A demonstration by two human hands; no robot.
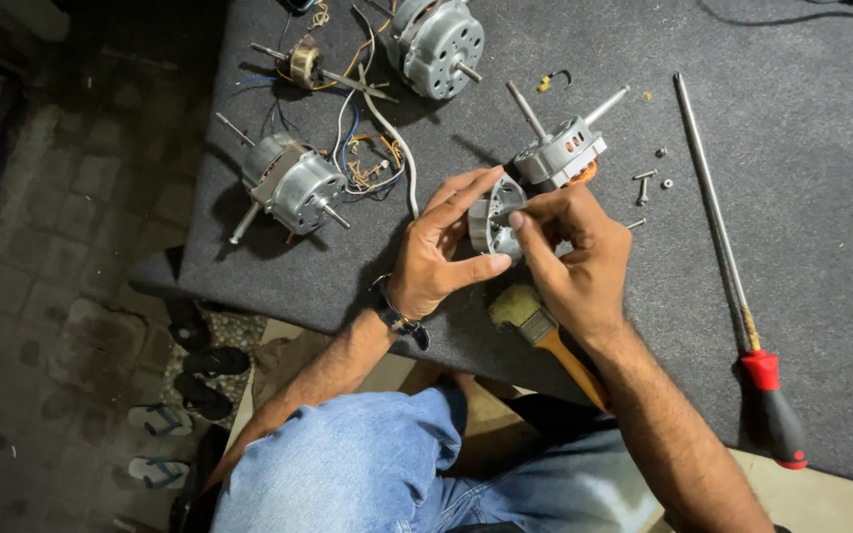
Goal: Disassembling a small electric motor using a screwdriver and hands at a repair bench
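We see left hand (441, 247) gripping metal motor cover (494, 219) from left, thumb below, fingers curled over top edge. Right hand (570, 252) closed on cover's right side, fingertips pinching rim. Cover held just above grey mat (821, 247), near its front edge. Paintbrush (545, 336) lies under right wrist. Stator with shaft (560, 148) just beyond hands. Two whole motors (293, 183) (436, 41) farther left and back, wires (372, 158) between. Long screwdriver (733, 286) well right; screws (649, 183) near stator.

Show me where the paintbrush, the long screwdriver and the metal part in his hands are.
paintbrush (517, 306), head view, on its bristles.
long screwdriver (774, 419), head view, on its red-black handle.
metal motor cover (494, 219), head view, on its rim.
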